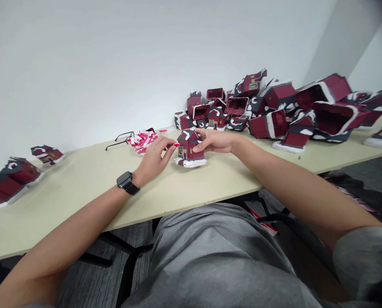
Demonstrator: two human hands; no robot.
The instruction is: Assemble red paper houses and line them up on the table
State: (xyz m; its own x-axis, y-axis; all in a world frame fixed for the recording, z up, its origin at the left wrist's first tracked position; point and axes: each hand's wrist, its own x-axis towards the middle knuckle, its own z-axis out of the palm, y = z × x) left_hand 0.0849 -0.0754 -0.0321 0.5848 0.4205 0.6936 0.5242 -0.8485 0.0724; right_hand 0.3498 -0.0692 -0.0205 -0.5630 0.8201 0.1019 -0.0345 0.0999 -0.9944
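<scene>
At the table (223, 184), right hand (219, 141) grips a house (189, 149); left hand (157, 157), beside it, pinches a scrap (176, 145).

Centre: house (187, 149), walls painted and mostly matt, with rough, white, plaster-like trim; base material could not be told.
2 o'clock: heap of houses (275, 122), same matt paint; the hollow interiors looked glossy.
10 o'clock: red-and-white strips (141, 141), thin and smooth; paper or ribbon could not be told.
9 o'clock: spectacles (125, 136), slim frame, smooth.
8 o'clock: watch (124, 179), glossy dark face.
All round: tabletop (82, 167), smooth, low sheen.
12 o'clock: wall (178, 55), smooth, matt.
6 o'clock: shirt (216, 256), soft, creased cloth.
</scene>
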